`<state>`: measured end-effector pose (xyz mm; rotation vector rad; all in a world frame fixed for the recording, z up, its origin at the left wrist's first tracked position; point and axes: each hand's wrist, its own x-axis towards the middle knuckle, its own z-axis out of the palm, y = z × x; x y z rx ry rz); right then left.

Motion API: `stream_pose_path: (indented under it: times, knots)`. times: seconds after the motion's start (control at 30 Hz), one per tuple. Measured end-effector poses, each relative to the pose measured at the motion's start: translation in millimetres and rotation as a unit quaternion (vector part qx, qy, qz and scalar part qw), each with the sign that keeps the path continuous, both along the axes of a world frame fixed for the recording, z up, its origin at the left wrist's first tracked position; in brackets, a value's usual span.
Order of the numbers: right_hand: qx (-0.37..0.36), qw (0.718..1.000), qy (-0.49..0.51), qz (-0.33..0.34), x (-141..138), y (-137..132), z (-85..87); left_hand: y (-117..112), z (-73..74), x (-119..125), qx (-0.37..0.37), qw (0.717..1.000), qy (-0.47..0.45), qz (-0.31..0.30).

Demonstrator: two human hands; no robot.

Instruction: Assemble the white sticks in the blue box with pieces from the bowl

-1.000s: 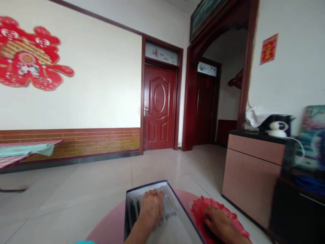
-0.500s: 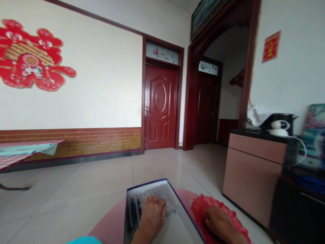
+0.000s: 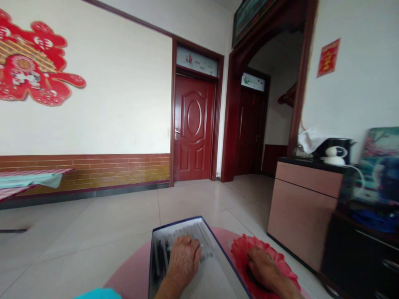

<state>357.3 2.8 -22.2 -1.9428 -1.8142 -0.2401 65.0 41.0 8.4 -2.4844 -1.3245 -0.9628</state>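
Observation:
My left hand (image 3: 184,258) is inside a shallow white box with a blue rim (image 3: 177,223). Its fingers curl down over a row of slim, clear-wrapped sticks (image 3: 187,231); what they grip, if anything, is hidden. Darker sticks (image 3: 159,253) of the same sort lie at the box's left side. My right hand (image 3: 262,265) reaches into a red petal-edged dish (image 3: 282,268) to the right of the box. The fingers there are bent inward, and their tips are out of sight. Something dark shows beneath that palm, too little to name.
Box and dish stand on a round pink table (image 3: 132,265). A pink-fronted cabinet (image 3: 304,207) is at the right, with a small white camera-like device (image 3: 335,155) on top. At the left stands a table with a checked cloth (image 3: 31,178). A red door (image 3: 195,128) is ahead.
The whole view has shifted slightly, so everything appears a little further left and higher. Both hands remain in the same places, the left in the box and the right in the dish.

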Motion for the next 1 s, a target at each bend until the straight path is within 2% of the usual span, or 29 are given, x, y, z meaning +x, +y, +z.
stream_pose_path:
  times: [0.1, 0.17, 0.23, 0.33, 0.47, 0.57, 0.67, 0.8, 0.9, 1.0]
  knots:
    - [0.011, 0.998, 0.065, 0.007, -9, 6, 17.9, 1, 0.1, 1, 0.003, 1.0, -0.017, 0.0]
    - [0.025, 0.987, 0.147, 0.056, -31, 12, 38.1, 2, 0.8, 1, 0.012, 1.0, -0.027, 0.0]
    - [0.038, 0.959, 0.249, 0.131, -63, 20, 57.5, 4, 1.6, 1, 0.027, 0.999, -0.033, 0.003]
    - [-0.018, 0.894, 0.403, 0.197, -113, 35, 72.6, 8, 1.0, 0, 0.054, 0.998, -0.033, 0.015]
    - [-0.061, 0.803, 0.571, 0.159, -151, 53, 62.5, 15, -3.4, -3, 0.076, 0.995, -0.032, 0.063]
    - [-0.062, 0.767, 0.622, 0.142, -158, 59, 46.7, 21, -6.8, -4, 0.077, 0.992, -0.04, 0.094]
    - [-0.063, 0.757, 0.633, 0.153, -160, 58, 35.9, 23, -7.8, -3, 0.081, 0.991, -0.047, 0.099]
    - [-0.053, 0.762, 0.621, 0.174, -161, 55, 32.2, 19, -3.4, -3, 0.073, 0.992, -0.055, 0.082]
    - [-0.049, 0.77, 0.612, 0.175, -163, 54, 31.0, 14, 0.9, -3, 0.036, 0.995, -0.041, 0.079]
    - [-0.062, 0.757, 0.626, 0.176, -167, 52, 25.8, 11, 2.3, -2, -0.011, 0.996, -0.02, 0.086]
